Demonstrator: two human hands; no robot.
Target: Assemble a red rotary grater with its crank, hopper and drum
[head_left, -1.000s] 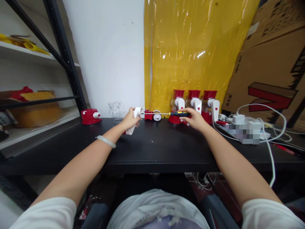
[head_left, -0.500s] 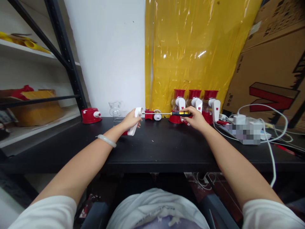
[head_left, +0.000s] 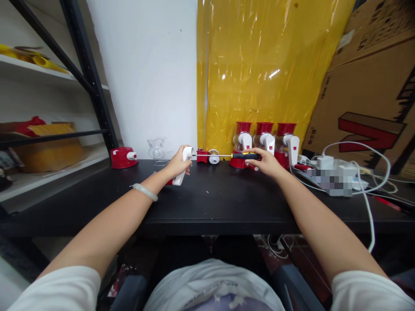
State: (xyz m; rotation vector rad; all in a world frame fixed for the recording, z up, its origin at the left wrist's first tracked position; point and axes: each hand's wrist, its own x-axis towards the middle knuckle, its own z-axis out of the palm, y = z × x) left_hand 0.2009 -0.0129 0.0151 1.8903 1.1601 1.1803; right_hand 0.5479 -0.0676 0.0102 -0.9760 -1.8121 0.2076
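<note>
My left hand (head_left: 177, 164) is closed around a white plastic handle part (head_left: 182, 166), holding it tilted above the black table (head_left: 214, 203). My right hand (head_left: 264, 162) grips a screwdriver (head_left: 227, 155) by its black and yellow grip. The thin metal shaft runs level to the left, and its tip meets the top of the white part. A white bracelet (head_left: 144, 191) sits on my left wrist.
Three red and white appliances (head_left: 266, 140) stand in a row at the back against yellow film. A small red and white piece (head_left: 207, 156), a clear cup (head_left: 156, 150) and a red base (head_left: 122, 157) lie further left. White cables and a power strip (head_left: 337, 175) crowd the right; cardboard boxes lean behind.
Both hands stay almost where they were. The screwdriver and the white part shifted only slightly; the tip remains at the part's top.
</note>
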